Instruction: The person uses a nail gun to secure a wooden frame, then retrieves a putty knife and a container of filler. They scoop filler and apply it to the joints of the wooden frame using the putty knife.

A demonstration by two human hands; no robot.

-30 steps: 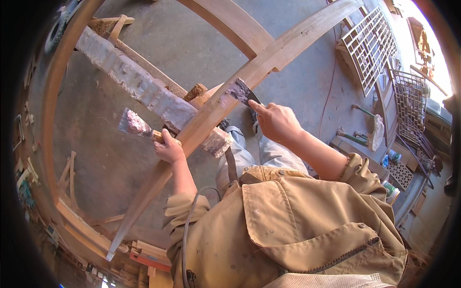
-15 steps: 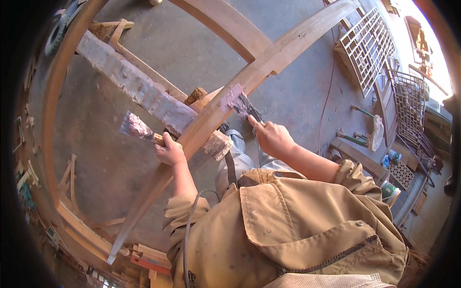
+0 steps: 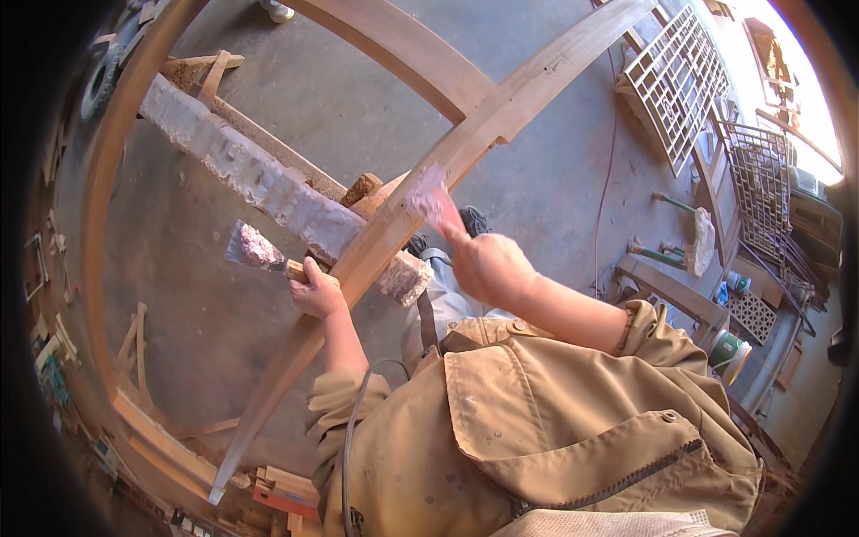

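A long wooden beam (image 3: 519, 107) of a frame runs diagonally in front of me. My left hand (image 3: 318, 291) is closed around the short wooden handle of a putty knife (image 3: 293, 268), on the beam's left side. Its wide blade carries a lump of pink putty (image 3: 259, 246). In my right hand (image 3: 492, 268) is a second putty knife (image 3: 442, 215), blurred by motion, its blade over the beam's face. A pale pink smear of putty shows on the wood around that blade.
A whitish, crusted support beam (image 3: 259, 170) passes beneath the frame. A curved wooden crosspiece (image 3: 403, 49) joins the beam at the far side. Lattice panels (image 3: 680, 85) lean at the right, near a green-and-white bucket (image 3: 729, 351). A cable (image 3: 607, 179) lies on the floor.
My right hand has turned and shifted slightly left and down, moving its putty knife across the beam. The left hand with its loaded knife has barely moved.
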